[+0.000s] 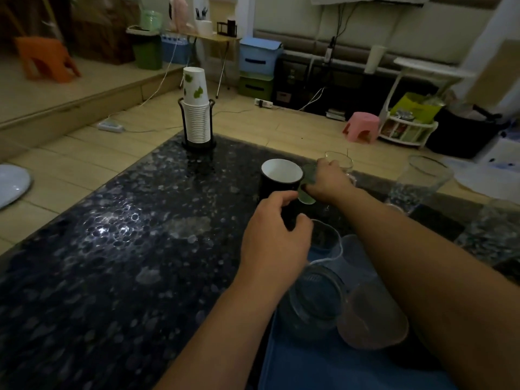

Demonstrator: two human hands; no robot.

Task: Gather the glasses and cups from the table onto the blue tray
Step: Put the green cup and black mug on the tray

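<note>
A black mug with a white inside (pixel 277 178) stands on the dark speckled table (pixel 126 249). My left hand (pixel 274 235) curls around its lower side. Just right of the mug, my right hand (pixel 327 182) is closed on a small green cup (pixel 306 192). Behind that hand stands a clear glass (pixel 342 161). The blue tray (pixel 323 367) lies at the near right edge with three clear glasses on it (pixel 325 240), (pixel 318 302), (pixel 368 313), the last one pinkish.
A stack of paper cups in a black wire holder (pixel 196 114) stands at the table's far corner. A tall clear glass (pixel 422 181) and another glass (pixel 498 229) stand at the right. Beyond lie a tiled floor, a pink stool (pixel 361 126) and cables.
</note>
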